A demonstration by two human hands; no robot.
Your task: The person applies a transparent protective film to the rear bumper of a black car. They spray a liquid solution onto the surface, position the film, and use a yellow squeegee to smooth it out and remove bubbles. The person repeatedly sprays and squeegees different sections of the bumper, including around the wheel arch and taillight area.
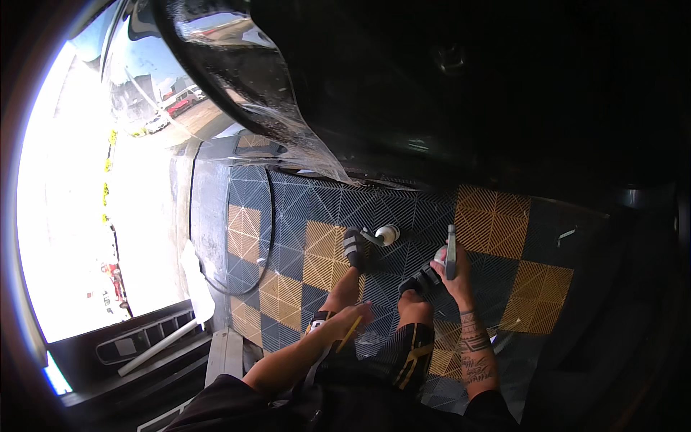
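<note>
My right hand (458,277) is closed around a spray bottle (451,252) with a long grey head, seen from above; its white body partly shows beside the fingers. The bottle is held over the floor, in front of my right foot. My left hand (351,318) is near my left knee, its fingers blurred. A thin yellow stick-like tool (349,335) slants across that hand and appears gripped in it. Ahead of both hands is a glossy dark vehicle panel (216,79), with a wavy-edged, clear film-like sheet (317,147) along its lower side.
A white bottle with a dark spray head (389,234) stands on the black-and-tan tiled floor (493,216) between my feet. A dark hose (272,237) curves across the tiles at left. A ladder-like frame (147,338) and a white pole (158,348) lie at lower left.
</note>
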